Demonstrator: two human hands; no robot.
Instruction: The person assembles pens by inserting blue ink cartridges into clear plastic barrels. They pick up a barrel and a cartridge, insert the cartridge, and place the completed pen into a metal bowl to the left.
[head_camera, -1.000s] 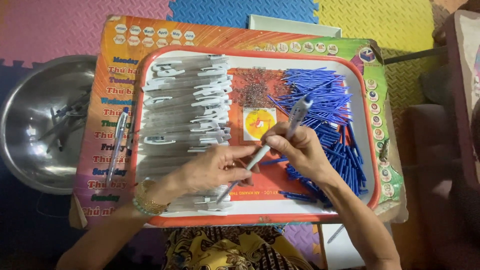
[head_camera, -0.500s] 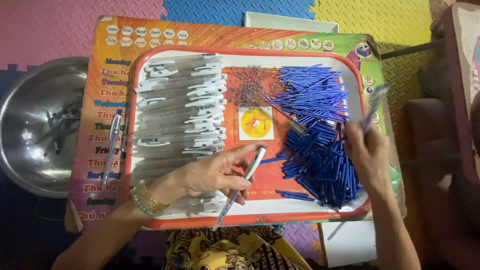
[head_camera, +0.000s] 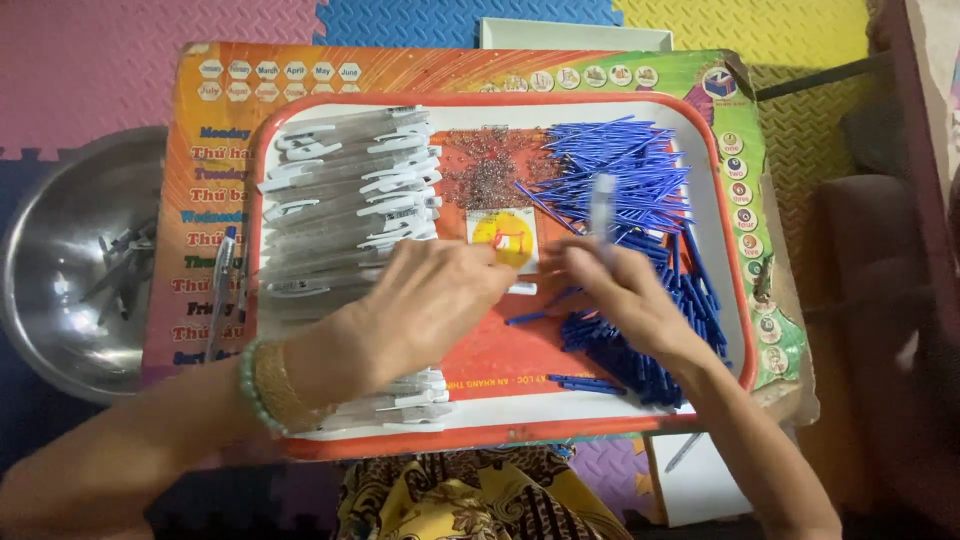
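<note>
Head view, looking straight down on a red-rimmed tray (head_camera: 720, 180) set on a colourful printed board (head_camera: 200, 130), which lies on foam floor mats (head_camera: 100, 60).

Left hand (head_camera: 430, 300): over the middle of the tray, palm down, fingers curled together toward the right. A short white tip shows just past its fingertips; whether the fingers grip it or only cover it, I cannot tell. A beaded bracelet and a gold bangle (head_camera: 268, 385) sit on the wrist.

Right hand (head_camera: 625, 295): just right of the left hand, the two nearly touching. Its fingers are pinched closed around a clear pen barrel (head_camera: 602, 205), held roughly upright and pointing away from the person, blurred.

Tray contents: a stack of clear barrels with white clips (head_camera: 345, 185) fills the left third; a scatter of small metal springs (head_camera: 490, 175) lies at top centre; a heap of blue refills (head_camera: 630, 190) covers the right side, running under the right hand. A small yellow card (head_camera: 505, 235) lies at centre, touching the left fingertips.

Off the tray: a steel bowl (head_camera: 50, 270) to the left holds several finished pens. One pen (head_camera: 222, 290) lies on the board between bowl and tray.
</note>
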